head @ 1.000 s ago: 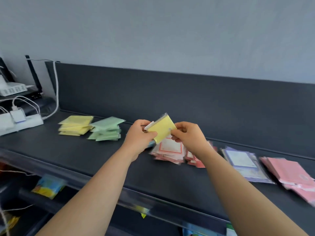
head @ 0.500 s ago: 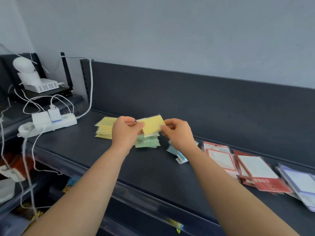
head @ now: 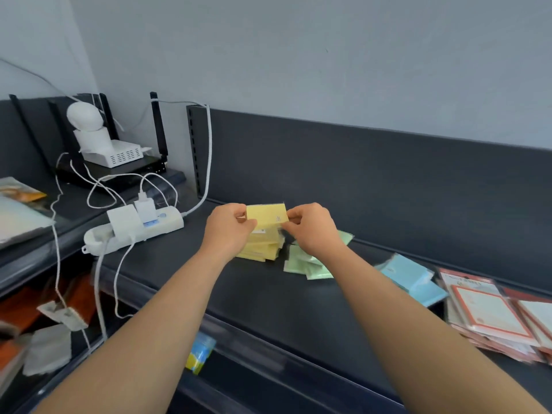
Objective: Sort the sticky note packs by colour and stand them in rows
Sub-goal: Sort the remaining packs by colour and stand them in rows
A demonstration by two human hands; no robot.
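A dark shelf (head: 263,312) is running under a grey wall (head: 328,70). The left hand (head: 228,231) and right hand (head: 313,231) are pinching a yellow pack (head: 265,216) over the yellow stack (head: 263,249), both grips clamped. The red packs (head: 490,318) are getting cropped rightward.

The left grip (head: 230,227) and the right grip (head: 310,227) pinch a yellow pack (head: 265,216) by its two short ends. They hold it roughly level just above a yellow stack (head: 263,248) lying on the dark shelf (head: 268,303). Loose green packs (head: 307,265) lie just below and right of the right grip, partly hidden by that wrist. Farther right sit blue packs (head: 413,279), then red-bordered packs (head: 490,318) at the edge of view. Left of the left grip, a white power strip (head: 134,233) with plugs and cables rests on the shelf.
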